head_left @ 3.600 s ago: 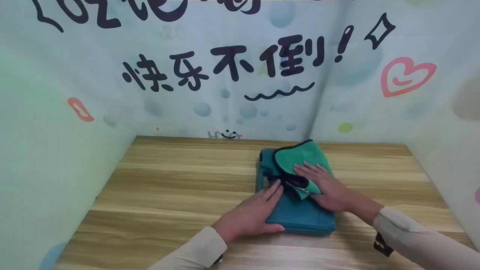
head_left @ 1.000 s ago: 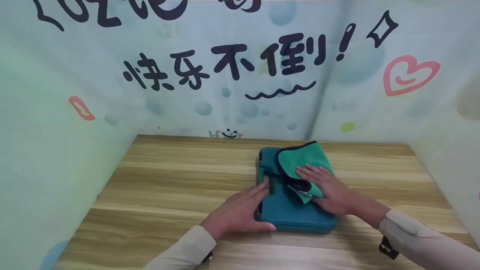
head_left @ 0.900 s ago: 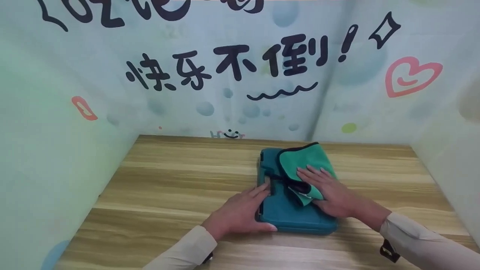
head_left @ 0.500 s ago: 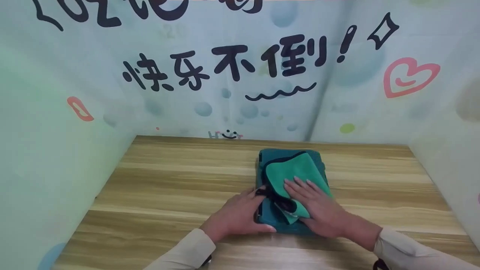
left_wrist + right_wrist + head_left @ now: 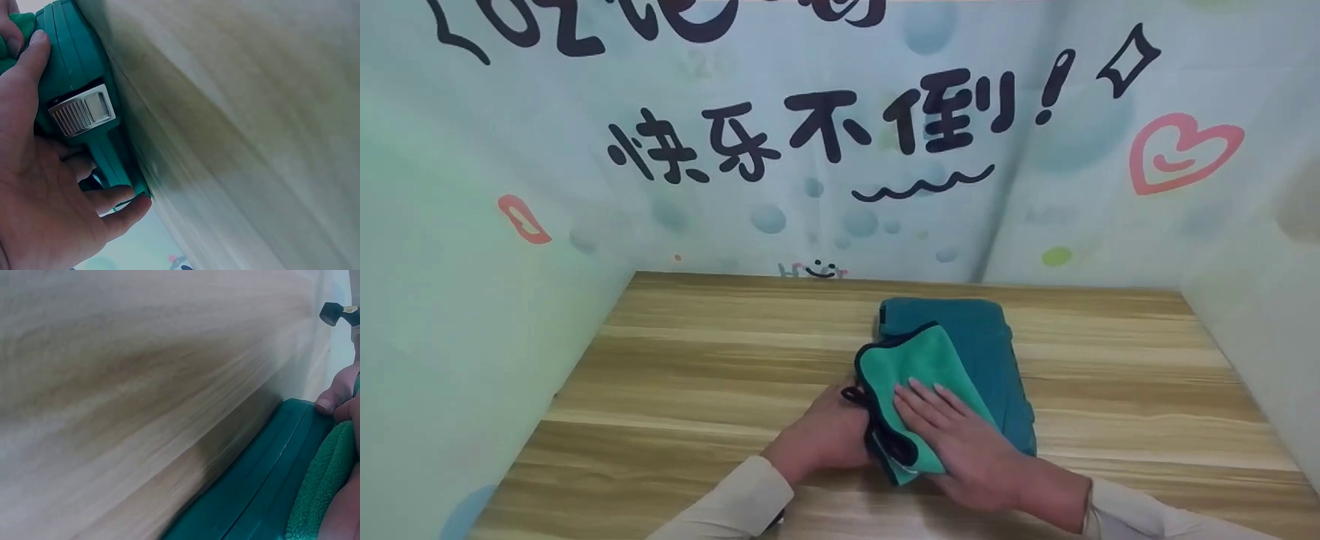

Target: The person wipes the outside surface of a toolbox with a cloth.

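Observation:
A teal plastic carrying case (image 5: 964,321) lies flat on the table. On its near left part is a folded green cloth (image 5: 916,358) with dark edging and a small black loop (image 5: 853,395). My right hand (image 5: 971,457) rests on the cloth with straight fingers, pressing it to the lid. My left hand (image 5: 826,433) holds the case's left side; the cloth hides its fingertips in the head view. In the left wrist view, its thumb lies along the case and other fingers bend about the handle side, by a metal latch (image 5: 84,111).
The wood-grain table (image 5: 712,360) stretches to both sides of the case. A printed cloth backdrop (image 5: 720,225) with dark lettering closes off the back and sides. A black wrist mount (image 5: 332,314) shows in the right wrist view.
My right hand has slid the cloth over the lid, leftward and toward me, from the right part to the near left edge. The left hand stays at the case's left side; the case has hardly moved.

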A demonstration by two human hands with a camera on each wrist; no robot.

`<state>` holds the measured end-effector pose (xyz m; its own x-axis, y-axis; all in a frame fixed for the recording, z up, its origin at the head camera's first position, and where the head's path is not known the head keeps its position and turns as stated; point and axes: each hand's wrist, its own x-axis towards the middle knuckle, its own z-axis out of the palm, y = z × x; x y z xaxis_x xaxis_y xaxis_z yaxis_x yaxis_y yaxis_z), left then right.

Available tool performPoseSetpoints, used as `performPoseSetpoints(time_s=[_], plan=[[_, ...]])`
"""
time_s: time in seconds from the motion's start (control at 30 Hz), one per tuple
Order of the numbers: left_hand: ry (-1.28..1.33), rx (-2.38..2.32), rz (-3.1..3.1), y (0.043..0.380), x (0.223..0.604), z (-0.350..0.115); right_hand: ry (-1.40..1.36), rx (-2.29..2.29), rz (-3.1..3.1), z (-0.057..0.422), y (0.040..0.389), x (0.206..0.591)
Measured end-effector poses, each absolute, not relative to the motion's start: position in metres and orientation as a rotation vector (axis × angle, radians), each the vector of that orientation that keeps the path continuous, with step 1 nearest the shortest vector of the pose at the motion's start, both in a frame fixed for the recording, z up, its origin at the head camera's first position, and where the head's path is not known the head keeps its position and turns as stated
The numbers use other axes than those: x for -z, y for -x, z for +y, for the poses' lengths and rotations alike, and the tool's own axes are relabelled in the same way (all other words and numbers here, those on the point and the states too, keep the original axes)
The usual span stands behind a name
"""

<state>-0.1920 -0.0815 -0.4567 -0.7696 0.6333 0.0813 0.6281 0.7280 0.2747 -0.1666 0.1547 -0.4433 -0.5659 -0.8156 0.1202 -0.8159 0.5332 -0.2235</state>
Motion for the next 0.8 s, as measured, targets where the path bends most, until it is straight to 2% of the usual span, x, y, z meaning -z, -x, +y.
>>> performPoseSetpoints(time_s=[0.47, 0.8], plan=[[-0.956, -0.457, 2.856, 0.188, 0.453, -0.080, -1.661, -0.402, -2.659, 0.180, 0.183, 0.438], [-0.864, -0.557, 2.767, 0.190, 0.452, -0.080, -1.520, -0.500, -2.733, 0.206, 0.193, 0.439]])
